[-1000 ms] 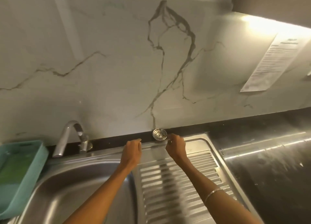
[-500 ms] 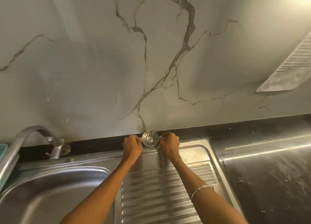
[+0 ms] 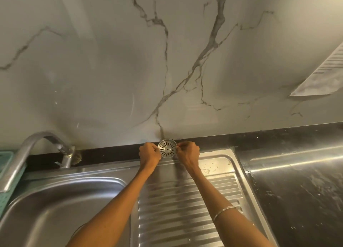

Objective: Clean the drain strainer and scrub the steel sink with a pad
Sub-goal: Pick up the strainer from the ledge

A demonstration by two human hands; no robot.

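Note:
The round steel drain strainer (image 3: pixel 167 148), with radial slots, stands on edge at the back of the sink unit against the marble wall. My left hand (image 3: pixel 149 154) pinches its left rim and my right hand (image 3: pixel 187 153) pinches its right rim. Below the hands lies the ribbed steel drainboard (image 3: pixel 185 209). The steel sink basin (image 3: pixel 61 209) opens at the lower left. No scrubbing pad shows in this view.
A curved steel tap (image 3: pixel 37 150) rises at the back left of the basin. A teal plastic basket (image 3: pixel 5 176) sits at the far left edge. Dark wet countertop (image 3: pixel 297 181) stretches to the right. A printed paper sheet (image 3: pixel 323 74) hangs on the wall.
Both hands closed in on the strainer from either side and now pinch its rims. The view swung right, pushing the basket and tap toward the left edge.

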